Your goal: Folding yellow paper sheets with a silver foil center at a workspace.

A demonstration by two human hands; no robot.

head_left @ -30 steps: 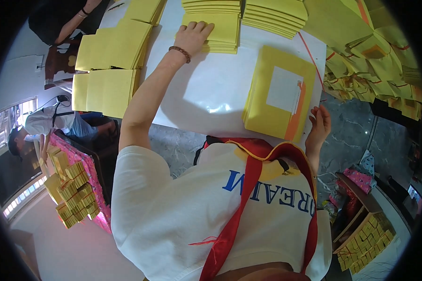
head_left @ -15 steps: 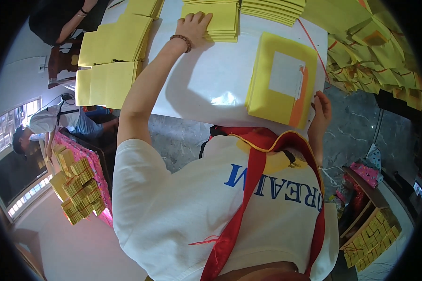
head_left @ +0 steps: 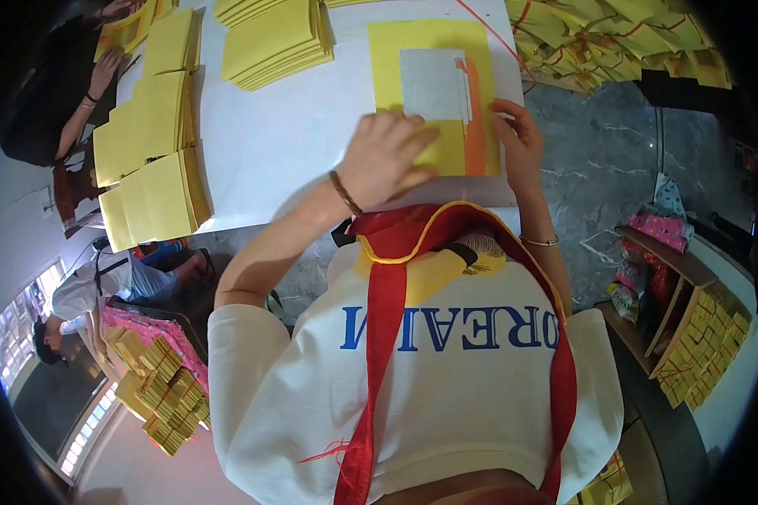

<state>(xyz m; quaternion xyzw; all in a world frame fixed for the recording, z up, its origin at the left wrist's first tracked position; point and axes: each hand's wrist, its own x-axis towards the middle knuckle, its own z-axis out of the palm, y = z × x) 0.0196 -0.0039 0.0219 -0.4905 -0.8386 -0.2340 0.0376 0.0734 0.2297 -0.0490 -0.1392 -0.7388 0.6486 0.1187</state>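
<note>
Yellow paper (head_left: 435, 94) lies near the right corner of the white table (head_left: 269, 139). Over its near left corner, the left hand (head_left: 387, 156) has fingers loosely spread. Beside its right edge, the right hand (head_left: 520, 145) curls; whether it pinches, I cannot tell. Farther left sit yellow stacks (head_left: 278, 42).

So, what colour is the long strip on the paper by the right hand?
The strip is orange, seen best in the head view.

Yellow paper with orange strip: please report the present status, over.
Left hand hides near left corner of yellow paper. Right hand beside its right edge, contact unclear. Paper flat on white table.
</note>
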